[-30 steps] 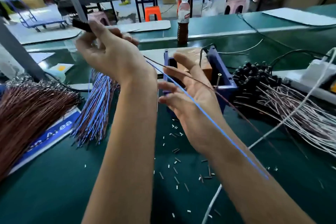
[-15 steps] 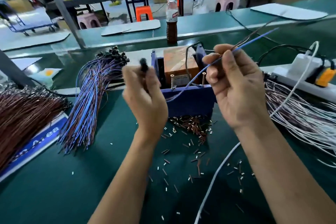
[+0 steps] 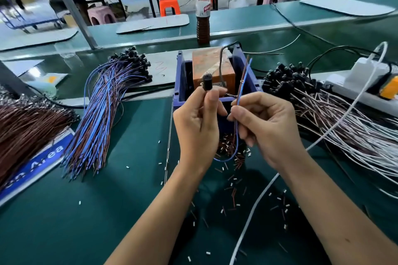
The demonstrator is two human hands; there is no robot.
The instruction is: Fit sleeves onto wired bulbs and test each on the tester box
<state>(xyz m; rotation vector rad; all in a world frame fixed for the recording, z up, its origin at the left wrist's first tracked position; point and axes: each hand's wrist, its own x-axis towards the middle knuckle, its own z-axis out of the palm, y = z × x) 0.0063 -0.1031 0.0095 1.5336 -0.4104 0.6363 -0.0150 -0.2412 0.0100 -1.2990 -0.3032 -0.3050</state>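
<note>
My left hand (image 3: pixel 199 123) pinches a small black bulb (image 3: pixel 207 82) upright between thumb and fingers, in front of the tester box. My right hand (image 3: pixel 263 123) pinches that bulb's blue and brown wires (image 3: pixel 243 79), whose free ends point up over the box while a loop hangs below both hands. The tester box (image 3: pixel 212 69) is an orange block with a dark lead, seated in a blue bin (image 3: pixel 178 92) just behind my hands. Short sleeve pieces (image 3: pixel 233 194) lie scattered on the green mat near the bin.
A bundle of blue-brown wired bulbs (image 3: pixel 101 114) lies left of the bin, a brown wire bundle (image 3: pixel 25 127) farther left, and a white-brown wired bundle (image 3: pixel 336 114) to the right. A white power strip (image 3: pixel 366 79) with a white cable (image 3: pixel 265 187) sits far right. A bottle (image 3: pixel 202 13) stands behind.
Both hands have come closer together in front of the bin. My right hand has turned the wire ends from slanting far right to pointing up over the box; the left keeps the bulb.
</note>
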